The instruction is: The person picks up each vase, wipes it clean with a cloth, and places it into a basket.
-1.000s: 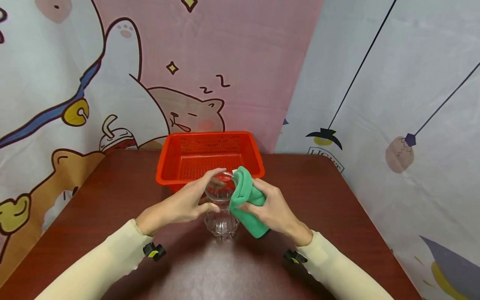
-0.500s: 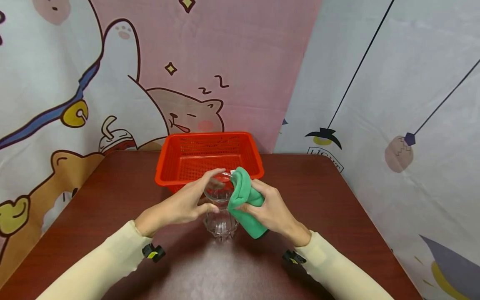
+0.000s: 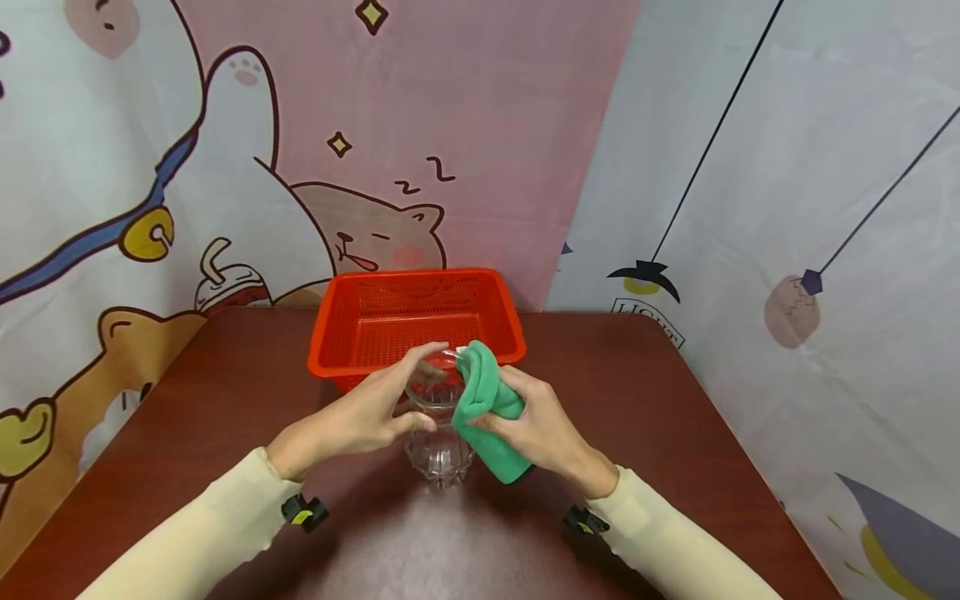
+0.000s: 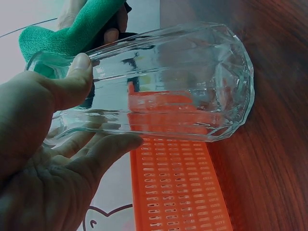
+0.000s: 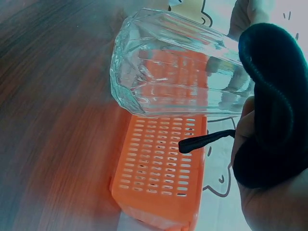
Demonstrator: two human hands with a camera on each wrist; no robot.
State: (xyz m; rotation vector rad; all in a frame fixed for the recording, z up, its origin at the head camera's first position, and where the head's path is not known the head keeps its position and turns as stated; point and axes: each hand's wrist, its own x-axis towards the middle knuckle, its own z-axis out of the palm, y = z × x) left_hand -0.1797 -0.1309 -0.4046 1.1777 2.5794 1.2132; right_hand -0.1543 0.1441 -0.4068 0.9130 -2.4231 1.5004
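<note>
One glass jar [image 3: 438,452] has cloth [image 3: 481,394] at its rim.

Room rightward, basket [image 3: 416,333] beyond jar [image 3: 440,457]

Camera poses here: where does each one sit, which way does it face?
Head: worn on the head, facing forward and down at glass jar, green cloth and red basket; left hand, right hand and cream sleeves show.
Left wrist: worn there, looking past the left hand at the jar; part of the right hand at top.
Right wrist: worn there, looking past the right hand and cloth at the jar; part of the left hand at top.
Shared by both wrist views: jar, basket, table, turned sideways in frame.
</note>
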